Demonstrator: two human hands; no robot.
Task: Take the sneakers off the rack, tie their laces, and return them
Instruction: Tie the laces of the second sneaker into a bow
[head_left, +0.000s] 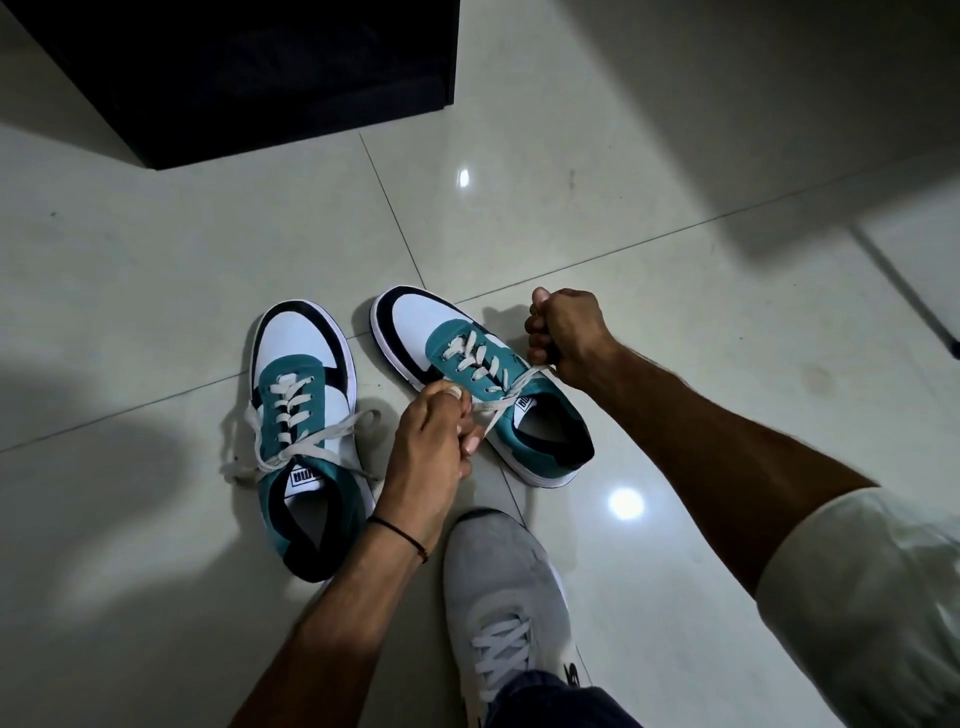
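Two teal, white and navy sneakers stand on the tiled floor, toes pointing away from me. The left sneaker (306, 405) has its cream laces crossed loosely, the ends trailing onto the floor. The right sneaker (457, 374) lies angled to the left. My left hand (431, 441) pinches one end of its lace (493, 408) just left of the tongue. My right hand (566, 335) is fisted around the other end, beside the shoe's right side. The lace runs taut between both hands across the tongue.
A black rack or cabinet (249, 67) stands at the top left on the pale glossy floor (675, 291). My own foot in a grey sneaker (509, 587) rests at the bottom centre. A thin dark rod (909, 296) lies at the right edge.
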